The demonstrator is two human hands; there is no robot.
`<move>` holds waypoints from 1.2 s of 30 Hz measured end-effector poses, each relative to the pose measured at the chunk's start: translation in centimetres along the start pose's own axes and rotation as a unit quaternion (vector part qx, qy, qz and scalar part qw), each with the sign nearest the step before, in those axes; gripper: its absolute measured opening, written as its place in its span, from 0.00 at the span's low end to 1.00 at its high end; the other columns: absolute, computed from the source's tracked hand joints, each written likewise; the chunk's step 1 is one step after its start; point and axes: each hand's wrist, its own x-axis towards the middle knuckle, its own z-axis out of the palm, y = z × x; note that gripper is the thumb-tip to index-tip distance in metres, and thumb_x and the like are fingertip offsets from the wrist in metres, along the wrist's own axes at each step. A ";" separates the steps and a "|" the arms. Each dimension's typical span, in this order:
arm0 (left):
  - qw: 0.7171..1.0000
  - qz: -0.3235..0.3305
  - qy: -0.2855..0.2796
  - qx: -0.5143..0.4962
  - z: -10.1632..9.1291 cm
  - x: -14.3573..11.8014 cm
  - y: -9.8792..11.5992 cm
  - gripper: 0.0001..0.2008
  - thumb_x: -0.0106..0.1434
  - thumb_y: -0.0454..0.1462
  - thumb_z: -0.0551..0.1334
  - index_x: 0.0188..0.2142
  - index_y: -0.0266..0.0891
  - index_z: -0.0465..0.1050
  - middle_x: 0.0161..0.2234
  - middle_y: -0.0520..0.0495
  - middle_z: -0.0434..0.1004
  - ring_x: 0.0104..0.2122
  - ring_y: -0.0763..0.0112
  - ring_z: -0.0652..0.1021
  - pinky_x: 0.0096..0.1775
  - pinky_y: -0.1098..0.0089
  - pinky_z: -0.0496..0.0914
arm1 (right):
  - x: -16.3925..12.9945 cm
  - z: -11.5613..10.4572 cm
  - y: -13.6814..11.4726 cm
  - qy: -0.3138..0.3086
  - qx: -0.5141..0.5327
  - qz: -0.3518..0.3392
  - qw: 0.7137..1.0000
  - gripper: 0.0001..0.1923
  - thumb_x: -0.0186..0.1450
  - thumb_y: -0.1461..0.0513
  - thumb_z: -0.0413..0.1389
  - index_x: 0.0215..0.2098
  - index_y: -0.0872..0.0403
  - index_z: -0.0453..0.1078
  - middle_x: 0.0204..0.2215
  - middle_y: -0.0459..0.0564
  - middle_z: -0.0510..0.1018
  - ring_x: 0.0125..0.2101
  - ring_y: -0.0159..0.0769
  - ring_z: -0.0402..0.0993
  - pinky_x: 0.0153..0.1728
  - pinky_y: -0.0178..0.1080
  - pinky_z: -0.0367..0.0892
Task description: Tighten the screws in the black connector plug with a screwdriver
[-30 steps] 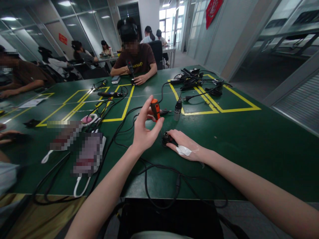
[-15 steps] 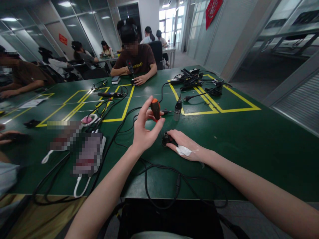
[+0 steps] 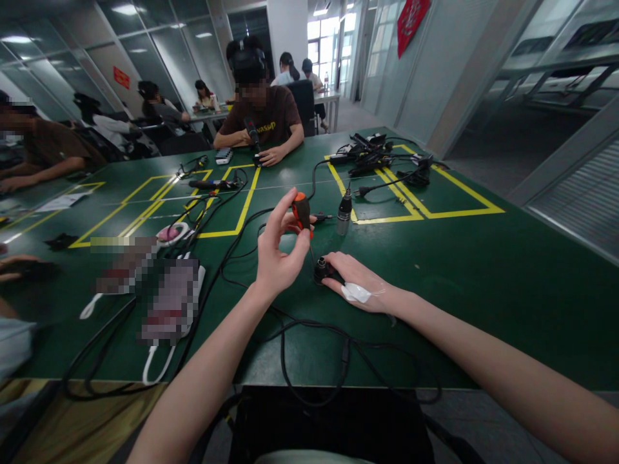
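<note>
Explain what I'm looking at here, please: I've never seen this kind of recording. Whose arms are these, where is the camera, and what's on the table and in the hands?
The single view comes from a camera worn on a person's head, looking forward and down, so the two bare arms reaching in from below are that person's own. The left hand pinches a small screwdriver with an orange-and-black handle, its tip pointing down. The right hand, with a white patch on its back, rests on the green table and steadies a small black connector. Black cables loop across the table, which is marked with yellow tape lines. A silver-and-black plug stands just beyond the hands. Other people sit at the far side and left edge, working separately.
</note>
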 end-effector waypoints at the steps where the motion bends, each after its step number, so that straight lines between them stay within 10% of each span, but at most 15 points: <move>1: 1.000 -0.001 0.003 0.007 0.0 0.0 0.0 0.31 0.74 0.40 0.64 0.73 0.50 0.58 0.51 0.44 0.84 0.42 0.68 0.84 0.42 0.69 0.80 | 0.0 0.0 0.0 -0.001 -0.001 0.001 1.000 0.11 0.72 0.63 0.58 0.53 0.53 0.70 0.46 0.57 0.81 0.45 0.50 0.78 0.49 0.53 0.75; 36: 1.000 -0.004 0.027 0.000 0.3 0.1 0.2 0.33 0.69 0.39 0.71 0.70 0.48 0.64 0.50 0.46 0.85 0.41 0.71 0.83 0.40 0.74 0.78 | 0.0 0.1 0.0 0.001 -0.012 0.004 1.000 0.12 0.72 0.63 0.60 0.53 0.54 0.71 0.46 0.58 0.81 0.46 0.51 0.78 0.49 0.52 0.74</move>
